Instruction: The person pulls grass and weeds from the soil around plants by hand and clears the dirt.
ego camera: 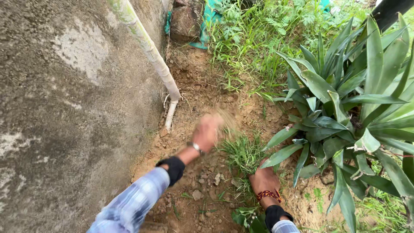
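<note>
Two hands worked a small tuft of grass (244, 152) growing from bare brown soil (202, 95). That tuft was thin-bladed, bright green, and stood between both hands. Right hand (264, 179) was closed around its base, low at the ground. Left hand (208, 131), blurred and raised just beside the tuft, seemed to clutch a pale clump of pulled grass (224, 117); I could not tell its grip for certain. Beyond the right hand spread a broad-leaved agave plant (345, 112). Past the left hand rose a rough grey wall (73, 108) with a white pipe (148, 49) running down it.
</note>
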